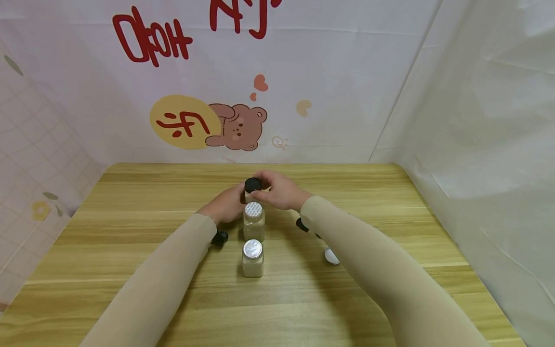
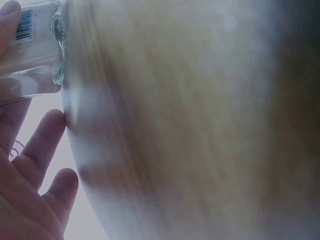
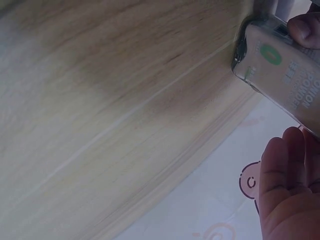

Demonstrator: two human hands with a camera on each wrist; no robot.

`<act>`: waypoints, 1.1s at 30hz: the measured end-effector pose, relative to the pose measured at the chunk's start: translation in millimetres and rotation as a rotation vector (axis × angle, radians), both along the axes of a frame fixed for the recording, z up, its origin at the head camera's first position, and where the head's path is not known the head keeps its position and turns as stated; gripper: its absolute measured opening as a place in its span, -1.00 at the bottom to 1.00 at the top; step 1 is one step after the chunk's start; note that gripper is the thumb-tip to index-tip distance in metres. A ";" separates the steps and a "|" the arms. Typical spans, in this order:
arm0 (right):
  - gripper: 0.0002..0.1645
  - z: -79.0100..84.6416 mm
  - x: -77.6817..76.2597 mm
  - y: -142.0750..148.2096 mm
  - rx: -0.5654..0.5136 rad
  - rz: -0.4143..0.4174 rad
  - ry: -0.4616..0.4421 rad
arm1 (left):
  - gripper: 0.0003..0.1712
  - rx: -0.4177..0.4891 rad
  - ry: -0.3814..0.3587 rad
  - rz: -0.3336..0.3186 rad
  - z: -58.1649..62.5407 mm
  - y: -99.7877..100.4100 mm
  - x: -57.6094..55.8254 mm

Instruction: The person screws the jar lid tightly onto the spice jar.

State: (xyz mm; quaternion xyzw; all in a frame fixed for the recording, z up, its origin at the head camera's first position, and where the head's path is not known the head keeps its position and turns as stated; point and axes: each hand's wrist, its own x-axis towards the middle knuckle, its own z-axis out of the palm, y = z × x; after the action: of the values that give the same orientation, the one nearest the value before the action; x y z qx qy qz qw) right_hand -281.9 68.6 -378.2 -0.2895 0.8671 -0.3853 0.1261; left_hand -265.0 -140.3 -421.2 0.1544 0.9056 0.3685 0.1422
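At the far end of a row of jars stands a glass jar of pale powder (image 3: 280,70) with a black lid (image 1: 253,185); its label reads onion powder. My right hand (image 1: 282,190) pinches it at the lid and neck, thumb on the near side. My left hand (image 1: 227,203) holds the same jar from the left, the thumb near its barcode in the left wrist view; its lower fingers are off the glass. Just nearer stands a second jar (image 1: 254,229) with a patterned silver top. A third jar (image 1: 253,267), silver-topped, stands closest to me.
A white disc (image 1: 331,256) lies beside the right forearm, partly covered by the sleeve. Small black objects show by the left cuff (image 1: 221,238) and below the right cuff (image 1: 302,224); I cannot tell what they are. A cloth wall (image 1: 329,135) rises behind the wooden table (image 1: 151,188).
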 end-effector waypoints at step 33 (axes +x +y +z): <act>-0.32 -1.3 -1.1 -1.8 0.032 -0.013 -0.003 | -0.43 -0.020 0.023 -0.004 1.3 1.2 1.9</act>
State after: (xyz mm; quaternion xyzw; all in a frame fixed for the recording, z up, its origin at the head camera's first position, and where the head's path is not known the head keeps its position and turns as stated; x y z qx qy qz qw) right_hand -283.0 66.8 -379.4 -0.2811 0.8749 -0.3726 0.1295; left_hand -263.2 -139.1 -420.0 0.1589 0.9106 0.3572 0.1340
